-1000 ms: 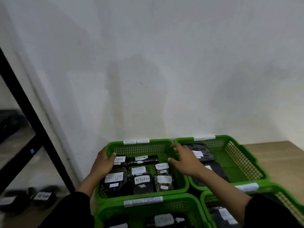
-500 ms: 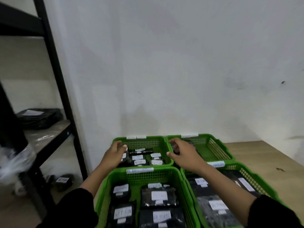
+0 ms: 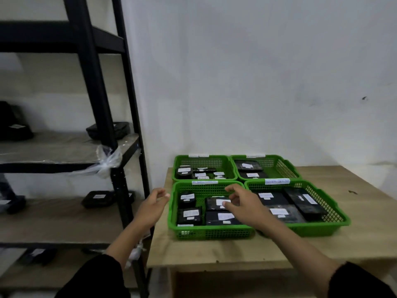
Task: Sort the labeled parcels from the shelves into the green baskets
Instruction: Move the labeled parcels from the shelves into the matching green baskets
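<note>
Plainly, the small black plastic-wrapped parcels with white paper labels looked light and soft-skinned, the film glossy and likely slippery, so a pinch across the short edges, clear of the label, seemed the safest hold. Most lay flat in the four green perforated plastic baskets grouped on the pale wooden table by the wall; a few more sat on the black metal shelving unit with board shelves to the left, such as the parcel on the lower shelf. The left hand hovered just beside the near-left basket, fingers loosely curled, holding nothing. The right hand hung over that basket, fingers loosely bent, gripping nothing as far as I could tell
</note>
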`<state>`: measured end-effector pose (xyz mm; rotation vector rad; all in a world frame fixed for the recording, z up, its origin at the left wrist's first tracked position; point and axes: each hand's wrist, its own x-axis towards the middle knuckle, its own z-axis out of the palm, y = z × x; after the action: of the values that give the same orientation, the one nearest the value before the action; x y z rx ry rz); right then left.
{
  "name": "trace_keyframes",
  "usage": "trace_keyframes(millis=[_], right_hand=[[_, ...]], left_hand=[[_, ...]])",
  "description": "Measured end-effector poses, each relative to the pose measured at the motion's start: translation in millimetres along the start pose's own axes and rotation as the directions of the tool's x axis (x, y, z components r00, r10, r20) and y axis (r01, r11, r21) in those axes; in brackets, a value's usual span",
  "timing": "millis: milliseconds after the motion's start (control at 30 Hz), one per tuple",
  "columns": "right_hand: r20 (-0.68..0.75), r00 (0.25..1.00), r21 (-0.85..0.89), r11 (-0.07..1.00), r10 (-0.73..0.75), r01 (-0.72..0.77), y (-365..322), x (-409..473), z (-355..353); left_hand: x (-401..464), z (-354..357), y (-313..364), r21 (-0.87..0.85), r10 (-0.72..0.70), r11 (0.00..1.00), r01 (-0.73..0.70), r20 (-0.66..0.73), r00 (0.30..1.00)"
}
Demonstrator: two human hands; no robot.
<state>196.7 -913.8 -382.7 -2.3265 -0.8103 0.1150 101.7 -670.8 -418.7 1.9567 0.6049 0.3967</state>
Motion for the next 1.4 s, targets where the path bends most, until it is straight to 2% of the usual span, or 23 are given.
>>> trace_keyframes(millis=[233, 433, 600, 767, 900, 1133, 1400], right_hand=[[-0.042, 0.999, 0.029, 0.999, -0.033, 0.034, -106, -27, 52], [-0.054, 0.996, 0.133, 0.988, -0.075, 0.081, -216, -43, 155], [0.034, 0.994, 0.145, 0.985, -0.104, 0.098, -284, -52, 237], [0.131, 0.984, 0.153, 0.983, -0.12, 0.1, -331, -44, 285], [0.168, 0.976, 0.163, 0.98, -0.14, 0.112, -355, -24, 312], [0.243, 0.956, 0.178, 0.976, -0.166, 0.124, -394, 52, 361], [0.212, 0.954, 0.154, 0.972, -0.21, 0.18, -456, 171, 407]], left_hand=[[-56, -119, -42, -0.044, -0.005, 0.999, 0.006, 0.012, 1.0], [-110, -253, -110, 0.019, -0.035, 0.999, 0.036, -0.02, 0.999], [-135, -348, -169, -0.021, -0.119, 0.993, 0.117, -0.14, 0.983], [-141, -415, -207, -0.063, -0.199, 0.98, 0.19, -0.198, 0.96], [-131, -445, -230, -0.131, -0.232, 0.97, 0.207, -0.225, 0.946], [-70, -491, -263, -0.122, -0.275, 0.96, 0.252, -0.243, 0.93], [51, -550, -260, -0.083, -0.187, 0.981, 0.173, -0.22, 0.957]])
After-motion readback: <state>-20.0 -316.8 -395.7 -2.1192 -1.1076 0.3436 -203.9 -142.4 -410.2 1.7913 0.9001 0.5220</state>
